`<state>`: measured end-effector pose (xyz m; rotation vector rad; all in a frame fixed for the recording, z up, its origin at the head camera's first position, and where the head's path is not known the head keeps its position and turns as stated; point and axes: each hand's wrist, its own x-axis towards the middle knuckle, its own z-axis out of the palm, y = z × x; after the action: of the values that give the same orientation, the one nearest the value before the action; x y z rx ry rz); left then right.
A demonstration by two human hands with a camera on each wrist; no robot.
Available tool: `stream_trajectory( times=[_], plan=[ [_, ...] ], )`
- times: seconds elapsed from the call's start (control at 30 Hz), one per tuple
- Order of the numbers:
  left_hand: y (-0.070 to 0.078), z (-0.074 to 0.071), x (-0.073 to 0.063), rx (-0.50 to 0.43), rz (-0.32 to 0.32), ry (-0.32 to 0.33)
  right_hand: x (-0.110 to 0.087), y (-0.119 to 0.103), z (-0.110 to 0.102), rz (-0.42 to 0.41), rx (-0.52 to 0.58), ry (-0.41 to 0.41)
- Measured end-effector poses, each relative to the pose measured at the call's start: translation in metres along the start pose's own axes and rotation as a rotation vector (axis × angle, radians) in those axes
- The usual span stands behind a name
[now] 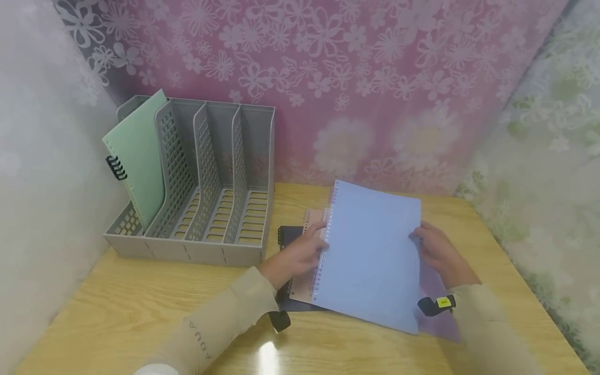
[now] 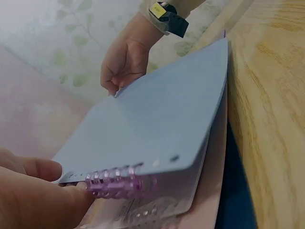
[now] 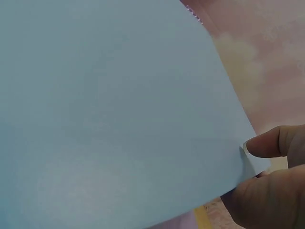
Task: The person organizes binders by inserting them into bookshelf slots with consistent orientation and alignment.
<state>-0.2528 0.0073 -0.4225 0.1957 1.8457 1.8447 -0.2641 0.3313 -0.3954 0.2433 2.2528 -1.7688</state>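
A light blue spiral notebook (image 1: 375, 255) with a clear purple coil (image 2: 114, 180) is tilted above other notebooks. At its coil edge my left hand (image 1: 302, 252) pinches it between thumb and fingers. The far edge is pinched by my right hand (image 1: 436, 250), whose thumb lies on the cover in the right wrist view. Beneath it lie a pinkish-beige spiral notebook (image 1: 302, 284), a dark notebook (image 1: 291, 235) with a black coil, and a purple sheet or cover (image 1: 433, 307). The blue notebook hides most of these.
A grey file rack (image 1: 187, 250) with several upright compartments stands at the back left. A green notebook (image 1: 140, 156) with a black coil leans in its leftmost compartment. A floral pink wall covering (image 1: 304, 78) rises behind the wooden table (image 1: 140, 297).
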Motion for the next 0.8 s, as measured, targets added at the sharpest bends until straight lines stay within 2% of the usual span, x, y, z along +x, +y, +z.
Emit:
stream_trajectory(
  times=[0.07, 0.1, 0.17, 0.23, 0.33, 0.47, 0.57, 0.8],
  plan=[
    [0.002, -0.004, -0.005, 0.021, 0.01, -0.017, -0.002, -0.003, 0.004, -0.011, 0.016, 0.002],
    [0.003, -0.006, -0.007, -0.083, -0.018, -0.024, -0.003, -0.004, 0.006, -0.019, 0.013, 0.005],
    [0.005, -0.011, -0.011, -0.096, -0.012, -0.053, -0.005, -0.009, 0.012, -0.031, 0.005, 0.012],
    [0.006, -0.016, -0.014, -0.183, -0.025, -0.08, -0.007, -0.014, 0.018, -0.049, 0.005, 0.019],
    [0.01, -0.024, -0.02, -0.204, -0.025, -0.099, -0.011, -0.023, 0.026, -0.078, -0.041, 0.04],
    [0.016, -0.037, -0.029, -0.219, -0.027, -0.094, -0.014, -0.034, 0.039, -0.105, 0.025, 0.023],
    [0.017, -0.049, -0.035, -0.202, -0.021, -0.128, -0.016, -0.04, 0.049, -0.106, 0.123, -0.009],
    [0.019, -0.075, -0.053, -0.162, -0.018, -0.202, -0.017, -0.047, 0.07, -0.165, 0.224, -0.06]
  ],
)
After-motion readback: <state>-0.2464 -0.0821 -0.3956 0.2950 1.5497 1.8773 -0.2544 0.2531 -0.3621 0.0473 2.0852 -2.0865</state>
